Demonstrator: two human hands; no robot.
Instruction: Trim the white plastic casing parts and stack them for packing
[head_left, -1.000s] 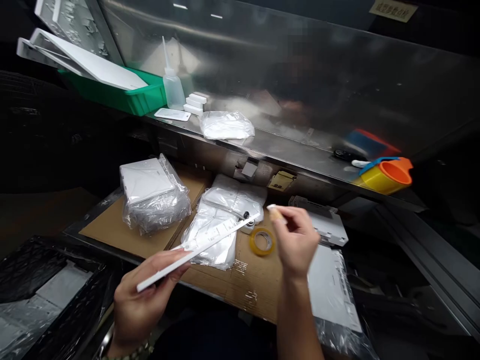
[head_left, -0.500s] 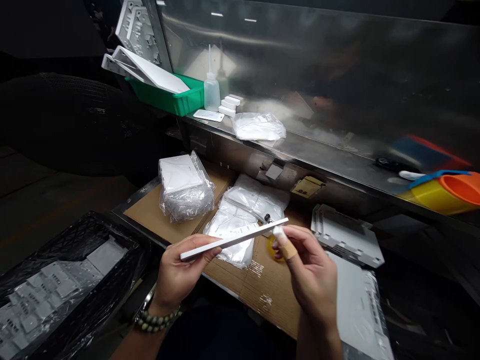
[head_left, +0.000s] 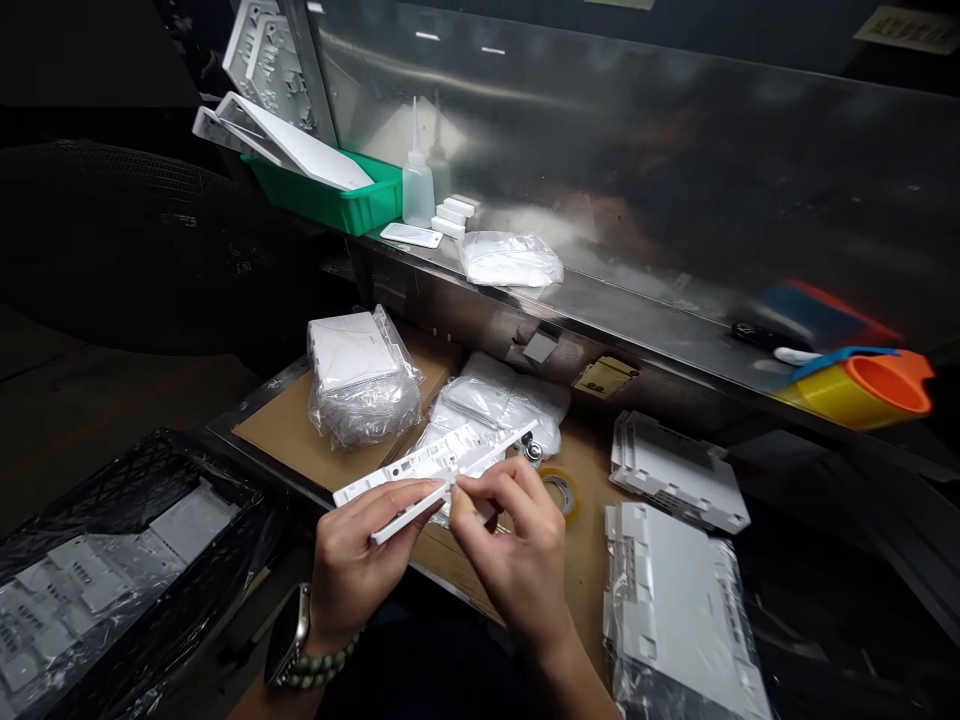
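Observation:
A flat white plastic part (head_left: pixel 480 455), tilted edge-on to the camera, is in my left hand (head_left: pixel 367 560), whose fingers and thumb clamp its lower left end. My right hand (head_left: pixel 517 550) is closed in a pinch at the part's near edge, beside the left fingertips; what it pinches, if anything, is too small to make out. Behind the part lie clear plastic bags (head_left: pixel 510 395) on the cardboard-covered bench (head_left: pixel 292 410). A roll of yellow tape (head_left: pixel 561 492) rests just beyond my right hand.
Bagged white parts (head_left: pixel 356 365) stand at the bench's left, more white panels (head_left: pixel 682 600) at its right. A black-lined crate (head_left: pixel 247 500) holds grey parts at lower left. The metal shelf (head_left: pixel 615 310) carries a green bin (head_left: pixel 352 205), a bottle (head_left: pixel 418 190) and a yellow-orange container (head_left: pixel 862 385).
My right hand has moved left along the part to its near edge, beside my left hand. The part is turned, showing its ribbed side, and the tape roll is now more exposed.

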